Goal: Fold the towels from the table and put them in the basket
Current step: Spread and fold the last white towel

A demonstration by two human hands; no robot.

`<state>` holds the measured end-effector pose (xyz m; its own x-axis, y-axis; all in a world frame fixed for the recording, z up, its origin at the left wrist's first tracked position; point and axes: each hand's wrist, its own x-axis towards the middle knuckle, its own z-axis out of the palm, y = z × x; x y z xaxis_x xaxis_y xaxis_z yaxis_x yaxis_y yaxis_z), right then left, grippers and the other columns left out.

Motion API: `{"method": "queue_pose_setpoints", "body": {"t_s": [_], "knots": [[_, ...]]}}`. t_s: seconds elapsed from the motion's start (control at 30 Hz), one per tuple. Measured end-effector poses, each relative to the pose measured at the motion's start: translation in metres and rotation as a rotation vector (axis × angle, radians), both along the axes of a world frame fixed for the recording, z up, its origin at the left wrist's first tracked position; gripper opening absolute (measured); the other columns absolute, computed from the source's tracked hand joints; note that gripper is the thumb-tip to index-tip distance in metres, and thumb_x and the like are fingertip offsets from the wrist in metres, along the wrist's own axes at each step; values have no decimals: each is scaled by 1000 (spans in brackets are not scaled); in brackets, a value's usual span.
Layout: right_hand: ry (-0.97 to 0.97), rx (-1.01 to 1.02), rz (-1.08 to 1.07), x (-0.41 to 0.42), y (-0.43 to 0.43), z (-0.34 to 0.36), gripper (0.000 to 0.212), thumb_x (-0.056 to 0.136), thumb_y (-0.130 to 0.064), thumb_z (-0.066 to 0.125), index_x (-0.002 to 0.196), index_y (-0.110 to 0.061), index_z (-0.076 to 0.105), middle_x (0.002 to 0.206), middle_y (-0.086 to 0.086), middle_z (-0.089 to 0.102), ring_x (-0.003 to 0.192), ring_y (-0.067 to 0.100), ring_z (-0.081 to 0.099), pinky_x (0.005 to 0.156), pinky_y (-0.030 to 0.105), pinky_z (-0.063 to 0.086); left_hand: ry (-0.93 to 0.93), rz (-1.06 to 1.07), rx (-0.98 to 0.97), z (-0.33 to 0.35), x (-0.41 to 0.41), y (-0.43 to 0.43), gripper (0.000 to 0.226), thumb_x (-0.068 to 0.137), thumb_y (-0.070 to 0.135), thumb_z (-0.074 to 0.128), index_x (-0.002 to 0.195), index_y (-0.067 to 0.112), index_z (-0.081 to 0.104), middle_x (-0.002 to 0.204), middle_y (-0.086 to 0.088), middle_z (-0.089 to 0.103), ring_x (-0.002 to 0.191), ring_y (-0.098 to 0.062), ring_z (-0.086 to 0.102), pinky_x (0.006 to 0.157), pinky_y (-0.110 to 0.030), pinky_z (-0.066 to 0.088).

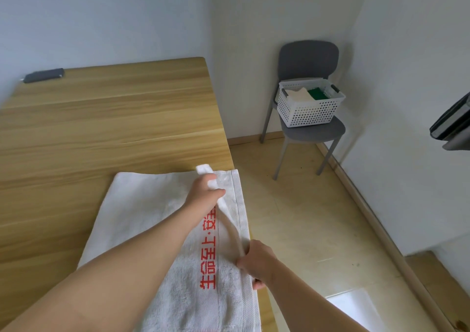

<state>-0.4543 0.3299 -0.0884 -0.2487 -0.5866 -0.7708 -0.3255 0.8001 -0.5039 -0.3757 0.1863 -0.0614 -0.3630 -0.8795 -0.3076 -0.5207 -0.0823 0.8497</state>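
Observation:
A white towel [142, 219] with red lettering lies spread on the near right part of the wooden table [101, 117]. My left hand [203, 191] pinches a lifted fold of the towel near its far right corner. My right hand [256, 260] grips the same raised fold closer to me, at the table's right edge. The fold stretches between both hands, slightly above the towel. The white perforated basket [309, 114] stands on a grey chair [309, 59] across the floor to the right; folded white and green cloths lie in it.
A dark flat object [44, 75] lies at the table's far left corner. Tan floor separates the table from the chair. A dark object [452, 125] sticks out from the right wall. A white sheet [353, 308] lies on the floor near me.

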Motion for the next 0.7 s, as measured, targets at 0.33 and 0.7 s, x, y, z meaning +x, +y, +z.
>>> {"method": "queue_pose_setpoints", "body": {"t_s": [0.33,0.7], "knots": [[60,-66,-45,4,6,3,34,84,-13,35,111,-11,56,74,-2,52,58,19,55,63,28,54,-459,-514,-152,-19,-6,15,69,95,17,44,148,36,5,149,-2,26,112,-27,53,81,-33,47],[494,-270,91,17,24,-10,7,88,-17,44,87,-16,37,81,-1,50,72,22,49,56,29,37,-708,-396,-479,-33,93,52,36,89,22,52,125,23,50,124,1,45,118,-18,43,89,-26,38]]}}
